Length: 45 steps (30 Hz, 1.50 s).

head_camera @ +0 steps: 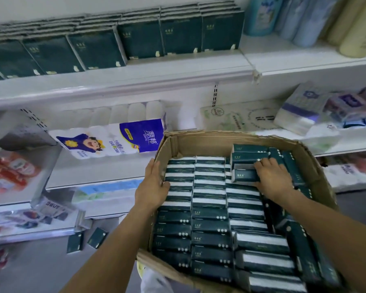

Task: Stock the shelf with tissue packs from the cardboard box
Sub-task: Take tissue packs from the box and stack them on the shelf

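Shelving (135,81), white, spans the whole width in several tiers. On the top tier a bare strip runs in front of the stocked tissue packs (140,39), and a bare gap lies between their right end and the blue wrapped rolls (262,15). At least six dark green pack fronts face out; more are cut off by the left edge.

Cardboard box (199,142), one, open-topped, sits low in front of the shelving, its far rim just beside the second tier's edge. Inside, an empty pocket shows along the far wall, left of centre.

Boxed tissue packs (209,210) fill the rest: three orderly columns, each past ten deep, plus a disordered run standing on edge against the right wall. Exact total cannot be told.

Toilet roll bundle (114,140), one, blue label, lies on the second tier just left of the box.

Left hand (152,185): fingers straight and pressed together along the box's left wall, thumb touching the nearest column.

Right hand (273,176): fingers curled round the gripped pack (244,175), which sits above the layer near the far right corner.

Floor packs (74,242), two, lie near each other on the grey floor below the lowest tier, well apart from the box.
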{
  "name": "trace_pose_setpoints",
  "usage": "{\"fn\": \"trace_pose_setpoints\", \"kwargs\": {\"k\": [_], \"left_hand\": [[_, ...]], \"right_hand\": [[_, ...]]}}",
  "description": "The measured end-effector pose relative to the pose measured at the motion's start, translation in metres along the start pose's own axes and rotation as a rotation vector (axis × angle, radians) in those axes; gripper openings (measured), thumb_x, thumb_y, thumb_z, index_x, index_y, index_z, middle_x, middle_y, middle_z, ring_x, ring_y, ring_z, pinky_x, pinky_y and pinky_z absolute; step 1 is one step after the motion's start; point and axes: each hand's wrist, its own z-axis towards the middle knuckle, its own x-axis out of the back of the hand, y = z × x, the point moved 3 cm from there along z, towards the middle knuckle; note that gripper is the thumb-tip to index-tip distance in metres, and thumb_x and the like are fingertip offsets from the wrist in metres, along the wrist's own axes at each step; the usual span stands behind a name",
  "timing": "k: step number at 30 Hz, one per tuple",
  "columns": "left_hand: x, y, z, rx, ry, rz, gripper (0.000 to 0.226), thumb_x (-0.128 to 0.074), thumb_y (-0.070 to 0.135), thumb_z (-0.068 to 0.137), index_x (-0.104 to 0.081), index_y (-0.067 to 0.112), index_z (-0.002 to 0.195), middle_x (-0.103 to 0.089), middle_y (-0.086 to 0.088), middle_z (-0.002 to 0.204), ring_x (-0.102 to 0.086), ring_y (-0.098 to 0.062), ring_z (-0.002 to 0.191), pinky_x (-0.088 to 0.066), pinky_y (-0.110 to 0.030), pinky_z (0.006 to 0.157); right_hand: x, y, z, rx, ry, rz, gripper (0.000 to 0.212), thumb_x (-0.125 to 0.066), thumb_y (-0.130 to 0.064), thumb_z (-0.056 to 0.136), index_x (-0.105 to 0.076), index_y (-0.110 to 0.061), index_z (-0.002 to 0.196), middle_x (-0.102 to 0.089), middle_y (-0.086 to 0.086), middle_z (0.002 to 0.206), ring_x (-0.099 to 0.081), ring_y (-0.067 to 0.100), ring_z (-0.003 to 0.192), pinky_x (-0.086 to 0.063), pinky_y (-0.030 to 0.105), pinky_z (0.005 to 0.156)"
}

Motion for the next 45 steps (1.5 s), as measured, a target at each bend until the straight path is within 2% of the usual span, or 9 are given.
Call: {"fn": "trace_pose_setpoints", "kwargs": {"k": [6,10,13,19,22,26,31,40,45], "left_hand": [[0.006,0.029,-0.007,-0.194,0.330,-0.015,0.036,-0.058,0.019,0.092,-0.057,0.014,0.127,-0.051,-0.007,0.137,-0.045,-0.025,0.127,-0.037,-0.033,0.103],[-0.003,0.077,-0.023,0.084,-0.013,-0.578,0.032,-0.044,0.043,0.099,-0.064,0.018,0.106,-0.072,0.002,0.098,-0.065,-0.020,0.097,-0.045,-0.026,0.077],[-0.008,0.100,-0.028,0.300,-0.294,-1.008,0.047,-0.042,0.057,0.096,-0.065,0.018,0.110,-0.075,-0.002,0.098,-0.071,-0.021,0.092,-0.051,-0.033,0.083],[0.013,0.097,-0.029,0.267,-0.200,-1.257,0.036,-0.068,0.011,0.086,-0.058,0.012,0.121,-0.073,-0.012,0.103,-0.072,-0.025,0.090,-0.058,-0.035,0.079],[0.030,0.091,-0.029,0.247,-0.109,-1.245,0.036,-0.065,0.003,0.084,-0.058,0.015,0.118,-0.073,-0.010,0.103,-0.071,-0.022,0.091,-0.057,-0.031,0.076],[0.054,0.082,-0.024,0.183,-0.060,-1.215,0.041,-0.064,0.003,0.084,-0.057,0.017,0.123,-0.073,-0.008,0.103,-0.069,-0.024,0.094,-0.056,-0.034,0.080],[0.093,0.083,-0.013,0.111,-0.013,-1.230,0.037,-0.057,-0.003,0.087,-0.056,0.013,0.120,-0.072,0.000,0.089,-0.066,-0.007,0.071,-0.054,-0.025,0.067],[0.188,0.077,0.034,-0.097,0.295,-0.826,0.037,-0.065,0.016,0.090,-0.056,0.022,0.125,-0.062,0.007,0.122,-0.058,-0.009,0.113,-0.050,-0.029,0.094],[0.249,0.071,0.081,-0.273,0.466,-0.423,0.044,-0.061,0.019,0.093,-0.049,0.024,0.134,-0.046,0.009,0.140,-0.042,-0.007,0.128,-0.034,-0.024,0.107]], "right_hand": [[0.017,-0.004,-0.008,0.102,0.113,0.287,0.040,-0.064,-0.041,0.083,-0.058,-0.025,0.120,-0.054,-0.005,0.108,-0.045,0.017,0.107,-0.039,0.032,0.085],[0.050,-0.030,-0.014,0.310,0.377,0.300,0.037,-0.079,-0.032,0.070,-0.062,-0.021,0.103,-0.056,-0.006,0.097,-0.047,0.014,0.091,-0.039,0.027,0.072],[0.069,-0.048,-0.020,0.485,0.568,0.245,0.045,-0.082,-0.027,0.063,-0.062,-0.016,0.101,-0.057,0.000,0.099,-0.045,0.017,0.088,-0.040,0.031,0.070],[0.086,-0.062,-0.029,0.590,0.701,0.304,0.048,-0.078,-0.038,0.070,-0.053,-0.018,0.105,-0.051,0.002,0.107,-0.049,0.020,0.090,-0.045,0.032,0.071],[0.097,-0.068,-0.028,0.433,0.635,0.502,0.046,-0.057,-0.055,0.084,-0.051,-0.019,0.112,-0.050,-0.001,0.113,-0.045,0.013,0.102,-0.041,0.030,0.086],[0.126,-0.077,-0.012,0.032,0.351,1.127,0.044,-0.061,-0.042,0.090,-0.048,-0.019,0.126,-0.052,-0.011,0.111,-0.052,0.006,0.100,-0.042,0.022,0.084],[0.148,-0.092,0.021,0.060,-0.061,1.531,0.021,-0.070,-0.024,0.087,-0.067,-0.019,0.107,-0.073,0.001,0.103,-0.067,0.007,0.087,-0.047,0.017,0.074],[0.232,-0.114,0.077,0.160,0.175,1.529,0.020,-0.073,-0.013,0.083,-0.066,-0.017,0.101,-0.072,0.001,0.093,-0.063,0.006,0.075,-0.049,0.018,0.061],[0.276,-0.132,0.123,0.165,0.369,1.488,0.023,-0.075,-0.011,0.082,-0.067,-0.011,0.103,-0.067,0.005,0.096,-0.059,0.012,0.083,-0.051,0.025,0.079]]}}
